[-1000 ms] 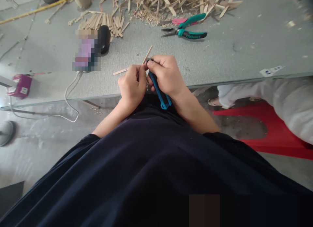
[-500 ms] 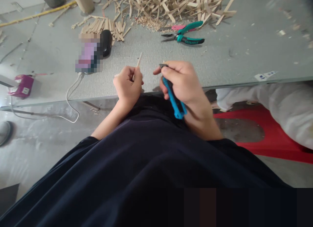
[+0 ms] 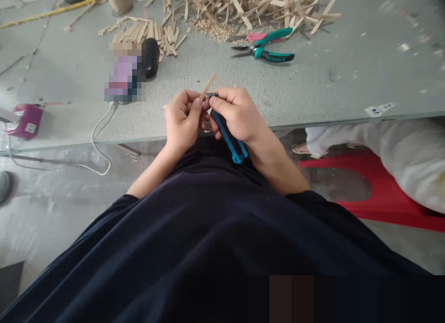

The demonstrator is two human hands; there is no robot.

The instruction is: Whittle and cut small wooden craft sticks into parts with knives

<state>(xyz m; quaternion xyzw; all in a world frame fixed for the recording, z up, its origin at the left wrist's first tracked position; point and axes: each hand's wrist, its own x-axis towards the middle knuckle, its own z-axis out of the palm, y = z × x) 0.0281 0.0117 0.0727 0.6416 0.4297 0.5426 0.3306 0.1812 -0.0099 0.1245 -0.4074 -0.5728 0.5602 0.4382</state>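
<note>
Wooden stick [image 3: 209, 85] is clamped between the thumb and fingers of my left hand [image 3: 182, 121], nearer my body than the green-handled pliers [image 3: 264, 49] and to their left. The fingers of my right hand [image 3: 239, 114] close round a blue cutter [image 3: 227, 136], its dark tip right by the stick; I cannot tell whether they touch. Beyond the pliers lies a heap of sticks [image 3: 239, 8]; well left of them rests a black case [image 3: 150, 59].

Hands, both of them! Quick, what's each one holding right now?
Left hand: closed, its grip on a thin wooden stick.
Right hand: closed, its grip around a blue-and-black cutter.
</note>
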